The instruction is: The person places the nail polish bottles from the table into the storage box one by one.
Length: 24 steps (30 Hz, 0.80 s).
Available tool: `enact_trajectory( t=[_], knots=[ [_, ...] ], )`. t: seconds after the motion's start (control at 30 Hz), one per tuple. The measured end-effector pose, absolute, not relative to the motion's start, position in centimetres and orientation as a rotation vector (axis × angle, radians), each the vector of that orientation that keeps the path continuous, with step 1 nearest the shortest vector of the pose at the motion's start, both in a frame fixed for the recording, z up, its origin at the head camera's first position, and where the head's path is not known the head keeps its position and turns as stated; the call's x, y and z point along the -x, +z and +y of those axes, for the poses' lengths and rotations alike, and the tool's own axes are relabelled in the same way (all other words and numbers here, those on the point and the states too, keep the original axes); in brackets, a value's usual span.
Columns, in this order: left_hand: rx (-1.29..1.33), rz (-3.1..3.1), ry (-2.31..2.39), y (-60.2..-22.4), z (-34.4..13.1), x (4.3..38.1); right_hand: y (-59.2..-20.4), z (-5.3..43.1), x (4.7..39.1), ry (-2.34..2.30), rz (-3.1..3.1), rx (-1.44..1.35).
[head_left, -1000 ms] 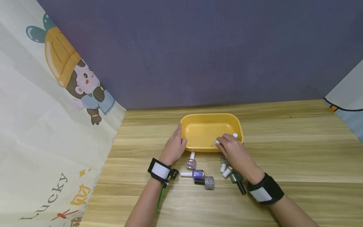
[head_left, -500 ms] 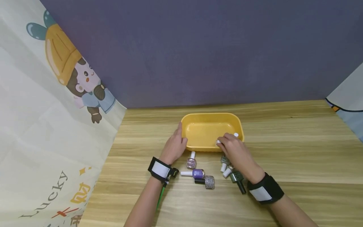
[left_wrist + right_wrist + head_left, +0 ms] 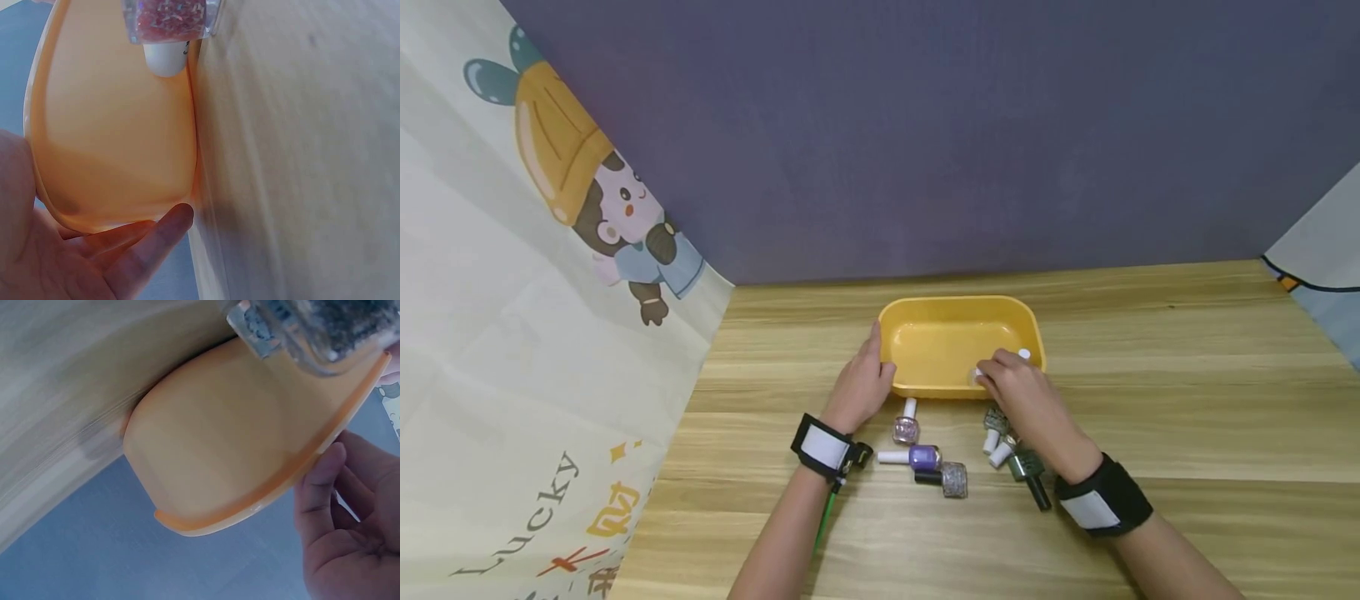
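Note:
A yellow plastic basin [image 3: 955, 310] sits on the wooden table. My left hand [image 3: 859, 390] holds its left end, with fingers along the outside and the thumb at the front corner. Over the front right rim, my right hand [image 3: 1028, 402] pinches a nail polish bottle by its white cap [image 3: 978, 374]; the hand hides much of that bottle. Another white cap [image 3: 1024, 354] shows inside the basin's right end. In front of the basin lie a pink glitter nail polish [image 3: 906, 430], a purple one [image 3: 924, 458] and a silver glitter one [image 3: 954, 481].
Below my right wrist lie a dark green nail polish [image 3: 1025, 464] with a black cap, a grey glitter one [image 3: 996, 419] and a white-capped one [image 3: 1002, 452], close together. A dark blue-grey panel [image 3: 970, 167] stands behind the table, and a printed cloth [image 3: 497, 367] hangs at the left.

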<state>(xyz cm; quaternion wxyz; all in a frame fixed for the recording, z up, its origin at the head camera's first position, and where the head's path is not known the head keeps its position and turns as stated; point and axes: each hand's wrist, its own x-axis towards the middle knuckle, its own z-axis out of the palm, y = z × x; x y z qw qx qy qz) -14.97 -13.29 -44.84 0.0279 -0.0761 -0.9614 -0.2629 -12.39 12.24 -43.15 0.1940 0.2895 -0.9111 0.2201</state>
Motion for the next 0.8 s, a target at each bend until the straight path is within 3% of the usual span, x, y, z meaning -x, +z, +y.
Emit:
enact_trajectory(
  t=[0.8],
  knots=[
    [0.228, -2.964, -0.825, -44.8, -13.3, 14.9, -41.1, 12.7, 11.0, 0.491, -2.549, -0.966]
  ],
)
